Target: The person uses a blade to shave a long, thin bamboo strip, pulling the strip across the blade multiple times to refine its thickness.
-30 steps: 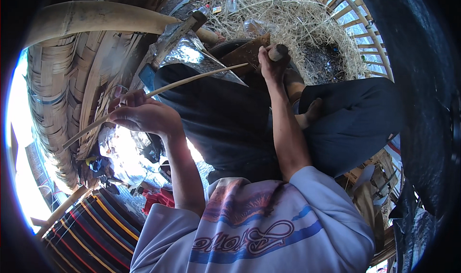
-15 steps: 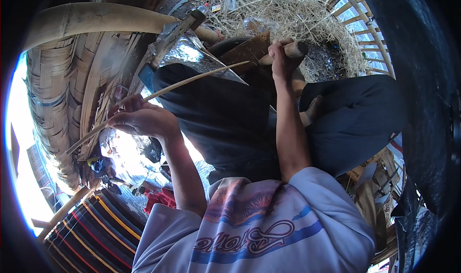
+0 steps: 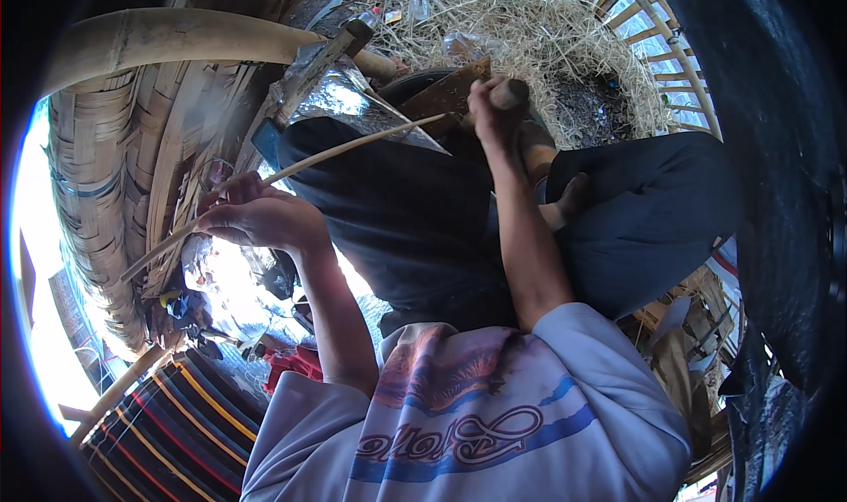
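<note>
My left hand (image 3: 256,215) is closed around a long, thin, pale wooden stick (image 3: 353,143), which slants up from the lower left toward the right. In my right hand (image 3: 494,118) is the thick, rounded wooden handle (image 3: 509,94) of a tool. Its working end is dark and cannot be made out clearly. The stick's far end meets this tool just left of my right fist, above my bent dark-trousered legs. A brown, rusty-looking flat piece (image 3: 445,93) lies just beyond the right hand.
A thick bamboo pole (image 3: 176,36) crosses the upper left above woven bamboo (image 3: 93,176). An upright wooden post (image 3: 322,70) stands beyond my left knee. Dry straw (image 3: 547,26) covers the ground ahead, near a slatted bamboo frame (image 3: 648,26). Striped cloth (image 3: 168,423) lies at lower left.
My right hand has moved left with the wooden-handled tool, along to the stick's far end, and the handle has turned. My left hand and the stick stay nearly still.
</note>
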`<action>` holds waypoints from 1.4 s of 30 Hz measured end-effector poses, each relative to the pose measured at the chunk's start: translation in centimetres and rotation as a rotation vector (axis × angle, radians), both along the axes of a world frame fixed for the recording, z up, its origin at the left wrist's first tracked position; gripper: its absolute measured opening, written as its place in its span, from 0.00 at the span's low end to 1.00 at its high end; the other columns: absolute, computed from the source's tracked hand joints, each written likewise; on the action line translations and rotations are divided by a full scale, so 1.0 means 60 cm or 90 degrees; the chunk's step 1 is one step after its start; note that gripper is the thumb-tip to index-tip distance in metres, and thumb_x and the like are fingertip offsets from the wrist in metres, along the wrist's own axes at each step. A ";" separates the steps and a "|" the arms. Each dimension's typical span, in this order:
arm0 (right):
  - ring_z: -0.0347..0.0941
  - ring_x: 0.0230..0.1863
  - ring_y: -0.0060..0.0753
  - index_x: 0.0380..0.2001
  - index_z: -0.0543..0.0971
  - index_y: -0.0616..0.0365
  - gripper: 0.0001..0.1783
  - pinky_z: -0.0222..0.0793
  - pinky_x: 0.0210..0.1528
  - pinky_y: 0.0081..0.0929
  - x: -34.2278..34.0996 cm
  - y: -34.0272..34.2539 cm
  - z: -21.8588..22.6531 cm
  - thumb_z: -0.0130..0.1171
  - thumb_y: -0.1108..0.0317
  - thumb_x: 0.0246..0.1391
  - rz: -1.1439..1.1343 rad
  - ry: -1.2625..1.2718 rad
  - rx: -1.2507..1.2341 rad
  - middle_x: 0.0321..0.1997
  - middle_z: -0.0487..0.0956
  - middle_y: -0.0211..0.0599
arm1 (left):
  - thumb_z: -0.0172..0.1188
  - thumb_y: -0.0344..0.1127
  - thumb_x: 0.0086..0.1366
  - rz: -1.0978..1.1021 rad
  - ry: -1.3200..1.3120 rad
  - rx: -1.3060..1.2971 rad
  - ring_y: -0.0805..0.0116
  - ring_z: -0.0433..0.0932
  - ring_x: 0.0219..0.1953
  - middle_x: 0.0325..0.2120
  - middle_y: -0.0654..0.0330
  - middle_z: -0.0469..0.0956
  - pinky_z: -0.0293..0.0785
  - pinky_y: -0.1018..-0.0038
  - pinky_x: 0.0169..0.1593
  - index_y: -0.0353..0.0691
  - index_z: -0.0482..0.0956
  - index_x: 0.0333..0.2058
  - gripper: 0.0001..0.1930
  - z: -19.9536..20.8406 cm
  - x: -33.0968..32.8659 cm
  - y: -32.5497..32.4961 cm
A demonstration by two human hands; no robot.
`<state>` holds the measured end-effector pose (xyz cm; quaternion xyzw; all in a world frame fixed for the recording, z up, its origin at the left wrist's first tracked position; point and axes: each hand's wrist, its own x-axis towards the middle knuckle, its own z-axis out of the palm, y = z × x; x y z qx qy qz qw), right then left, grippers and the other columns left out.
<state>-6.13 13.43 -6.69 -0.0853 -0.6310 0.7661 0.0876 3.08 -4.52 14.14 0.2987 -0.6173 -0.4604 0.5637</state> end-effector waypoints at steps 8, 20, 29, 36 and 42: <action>0.65 0.16 0.15 0.15 0.70 0.59 0.11 0.61 0.20 0.18 -0.007 -0.005 0.063 0.59 0.74 0.47 0.010 0.151 -0.075 0.14 0.70 0.27 | 0.29 0.53 0.71 0.076 -0.017 -0.015 0.81 0.63 0.20 0.29 0.59 0.70 0.62 0.85 0.23 0.40 0.60 0.35 0.21 0.008 -0.024 0.023; 0.67 0.18 0.16 0.14 0.72 0.60 0.10 0.63 0.22 0.20 0.001 -0.015 0.021 0.61 0.73 0.43 0.037 0.095 0.041 0.13 0.72 0.30 | 0.31 0.51 0.71 -0.057 0.021 -0.015 0.82 0.49 0.16 0.14 0.70 0.54 0.45 0.80 0.19 0.46 0.60 0.30 0.18 0.017 -0.032 0.028; 0.68 0.18 0.17 0.14 0.71 0.59 0.11 0.63 0.22 0.20 0.013 -0.025 -0.009 0.60 0.71 0.45 0.060 0.109 0.048 0.14 0.72 0.28 | 0.35 0.55 0.69 -0.060 0.050 0.016 0.82 0.51 0.17 0.16 0.69 0.56 0.48 0.81 0.20 0.45 0.62 0.31 0.19 0.020 -0.041 0.033; 0.67 0.16 0.17 0.16 0.73 0.60 0.11 0.63 0.21 0.19 0.007 -0.005 0.046 0.60 0.70 0.48 0.026 0.039 -0.107 0.14 0.72 0.27 | 0.31 0.50 0.72 -0.021 0.052 0.019 0.82 0.51 0.17 0.16 0.69 0.56 0.49 0.81 0.21 0.45 0.61 0.33 0.17 0.009 -0.032 0.003; 0.68 0.18 0.19 0.16 0.72 0.59 0.10 0.63 0.23 0.20 0.024 0.000 -0.053 0.59 0.72 0.47 0.021 0.074 0.049 0.16 0.72 0.27 | 0.28 0.51 0.71 -0.001 0.019 0.032 0.79 0.55 0.19 0.16 0.67 0.59 0.55 0.81 0.23 0.43 0.61 0.34 0.19 0.012 -0.030 -0.003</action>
